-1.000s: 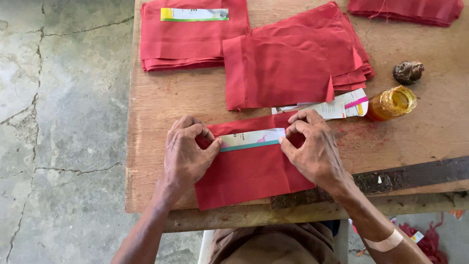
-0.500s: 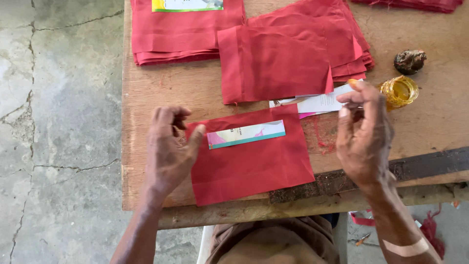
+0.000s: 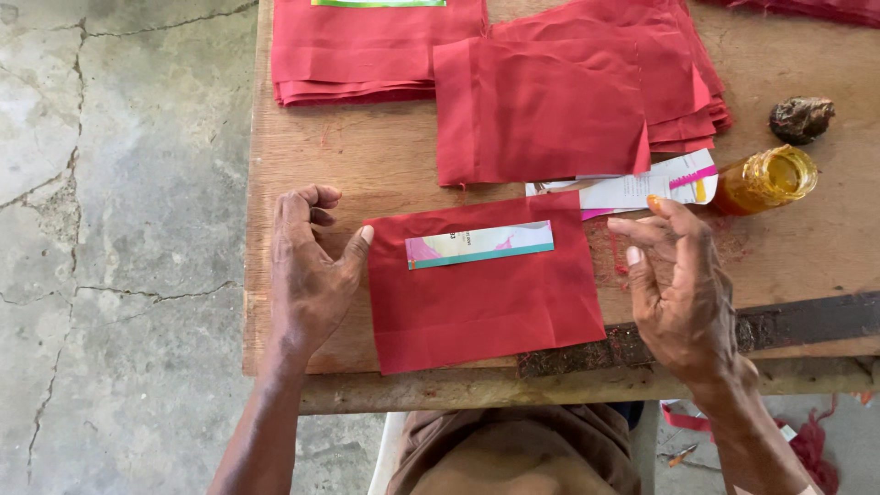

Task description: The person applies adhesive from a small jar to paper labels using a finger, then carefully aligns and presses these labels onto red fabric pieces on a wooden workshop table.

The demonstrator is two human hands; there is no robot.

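A red cloth piece [image 3: 486, 298] lies flat near the front edge of the wooden table [image 3: 367, 165], with a narrow coloured paper strip [image 3: 479, 245] lying across its upper part. My left hand [image 3: 307, 270] rests on the table at the cloth's left edge, thumb tip touching the cloth and fingers curled. My right hand [image 3: 678, 289] hovers just right of the cloth, fingers spread and holding nothing, with a yellow smear on the index fingertip. Several loose paper strips [image 3: 655, 186] lie just beyond my right hand.
A small open jar of yellow paste [image 3: 765, 179] stands at the right, with a dark lump [image 3: 801, 117] behind it. Two stacks of red cloth pieces [image 3: 541, 105] [image 3: 367, 50] lie further back. A dark metal bar [image 3: 797, 321] runs along the table's front right. Cracked concrete floor [image 3: 119, 247] lies at left.
Both hands were pressing the strip onto the cloth a second ago. My right hand lifted off toward the jar, then came back beside the cloth. My left hand slid to the cloth's left edge.
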